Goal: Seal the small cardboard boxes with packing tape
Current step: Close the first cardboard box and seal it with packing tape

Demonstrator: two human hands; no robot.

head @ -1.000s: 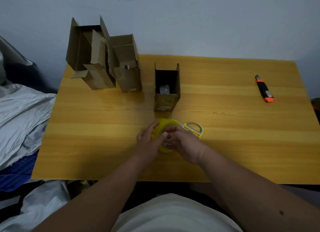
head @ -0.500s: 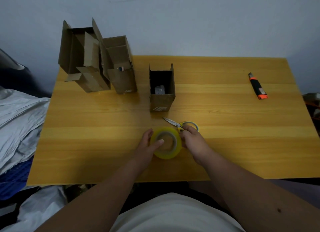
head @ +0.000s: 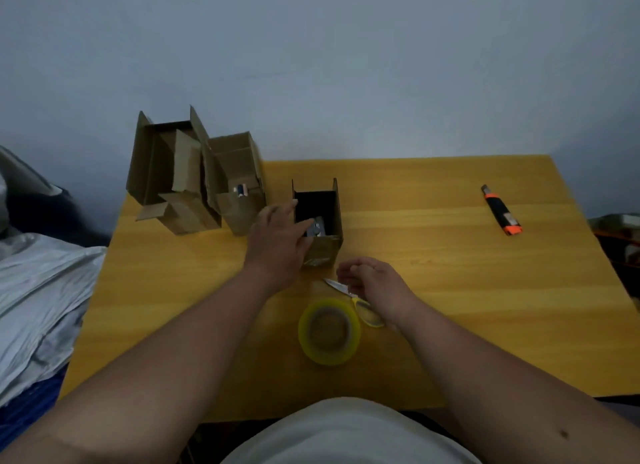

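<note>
A: 3 brown cardboard boxes standing open-topped at the wooden table [head: 450, 273]'s far left. Left hand [head: 277, 245], fingers extended, holding nothing, is reaching at the nearest small box [head: 323, 252], probably to pull it closer.

B: Contents?

A: Small grey item inside; middle box [head: 239, 186] is showing small cylinders; far-left box [head: 162, 165] unclear.

B: Tape?

A: Yellow-edged tape roll [head: 329, 332] is lying flat near the body, yellow-handled scissors [head: 360, 302] beside it. Right hand [head: 374, 283] is hovering loosely curled, empty.
</note>
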